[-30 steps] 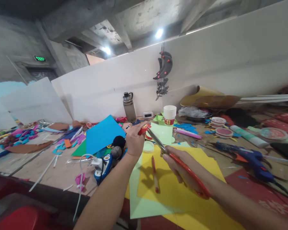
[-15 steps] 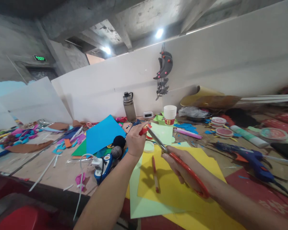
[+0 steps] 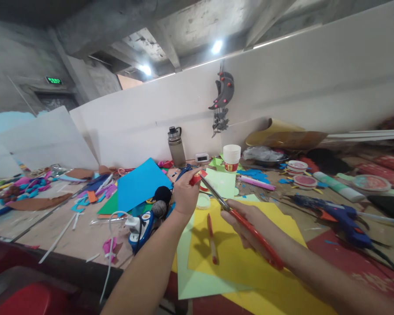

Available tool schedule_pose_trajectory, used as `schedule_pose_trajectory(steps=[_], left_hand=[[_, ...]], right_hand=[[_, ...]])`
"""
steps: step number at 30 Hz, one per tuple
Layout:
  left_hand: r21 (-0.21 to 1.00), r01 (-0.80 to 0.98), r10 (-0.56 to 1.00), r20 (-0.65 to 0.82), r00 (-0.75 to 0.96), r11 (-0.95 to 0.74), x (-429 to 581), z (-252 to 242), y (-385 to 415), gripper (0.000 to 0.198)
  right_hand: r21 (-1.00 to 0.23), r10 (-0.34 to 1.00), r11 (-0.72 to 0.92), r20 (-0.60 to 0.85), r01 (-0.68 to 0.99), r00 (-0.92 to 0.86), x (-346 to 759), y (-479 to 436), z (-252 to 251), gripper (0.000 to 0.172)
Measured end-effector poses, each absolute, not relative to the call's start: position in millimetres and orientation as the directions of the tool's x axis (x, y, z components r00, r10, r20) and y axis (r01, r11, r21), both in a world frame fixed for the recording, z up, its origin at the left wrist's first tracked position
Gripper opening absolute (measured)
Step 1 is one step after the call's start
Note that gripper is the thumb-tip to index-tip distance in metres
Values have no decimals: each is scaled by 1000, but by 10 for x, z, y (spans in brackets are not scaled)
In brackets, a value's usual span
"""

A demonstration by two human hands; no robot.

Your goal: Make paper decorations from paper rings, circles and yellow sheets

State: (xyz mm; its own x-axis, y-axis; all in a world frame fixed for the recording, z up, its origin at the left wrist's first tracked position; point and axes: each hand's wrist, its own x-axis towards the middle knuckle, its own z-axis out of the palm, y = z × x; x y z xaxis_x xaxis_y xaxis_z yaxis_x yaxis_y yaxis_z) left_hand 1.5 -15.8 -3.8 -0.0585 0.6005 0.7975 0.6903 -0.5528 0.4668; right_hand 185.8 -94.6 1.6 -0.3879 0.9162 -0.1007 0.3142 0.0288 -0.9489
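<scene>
Head view: my left hand (image 3: 185,192) pinches a small red piece (image 3: 196,178) between thumb and fingers; my right hand (image 3: 255,217) is closed round the handles of red-handled scissors (image 3: 238,216). Red piece is held up over the counter (image 3: 61,225), in front of the pale green paper (image 3: 223,180), with the blade tips at its right edge. Blades look nearly together; whether they are biting into it I cannot tell at this size

Progress, judged from how things lie: trimming of the red piece appears under way and unfinished, since it sits in my fingers at the scissor tips. It is already small, so some cutting is probably done; its outline is mostly hidden by my fingers, so how much remains is unclear. Some cutting elsewhere looks done: blue scraps (image 3: 256,175) lie loose near the white cups (image 3: 231,154)

Not in use: red pen (image 3: 212,238) lying on the yellow sheet (image 3: 239,267), itself over a larger pale green sheet (image 3: 197,286); glue gun (image 3: 339,218) on its side to my right. No sign that the red piece is fixed to anything yet
</scene>
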Motion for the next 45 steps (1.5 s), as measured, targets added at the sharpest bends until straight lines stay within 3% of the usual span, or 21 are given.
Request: schedule_pose_trajectory(steps=[5, 8, 10, 13, 18, 25, 37, 45], left_hand=[[601, 617, 686, 716, -133, -508, -5, -19, -118, 25], [770, 459, 803, 569, -179, -443, -33, -18, -60, 20], [884, 276, 888, 430, -166, -376, -43, -9, -30, 21], [955, 31, 952, 297, -77, -296, -40, 40, -26, 22], [974, -103, 979, 205, 10, -203, -35, 167, -85, 28], [982, -127, 984, 152, 89, -140, -78, 191, -77, 32], [982, 11, 972, 185, 143, -188, -123, 72, -10, 26], [988, -91, 961, 142, 236, -124, -103, 101, -41, 26]], right_hand=[[-929, 894, 192, 32, 318, -447, 1918, -927, 16, 27], [-877, 902, 282, 103, 390, -419, 1991, -819, -23, 25], [-795, 913, 351, 173, 495, -369, 2070, -700, -65, 23], [-607, 911, 410, 301, 681, -281, 2198, -531, -118, 30], [-327, 878, 413, 392, 850, -276, 2278, -465, -128, 43], [-177, 887, 375, 353, 910, -297, 2232, -535, -92, 46], [-92, 891, 341, 349, 935, -291, 2234, -543, -82, 45], [-116, 908, 329, 312, 937, -280, 2219, -573, -29, 44]])
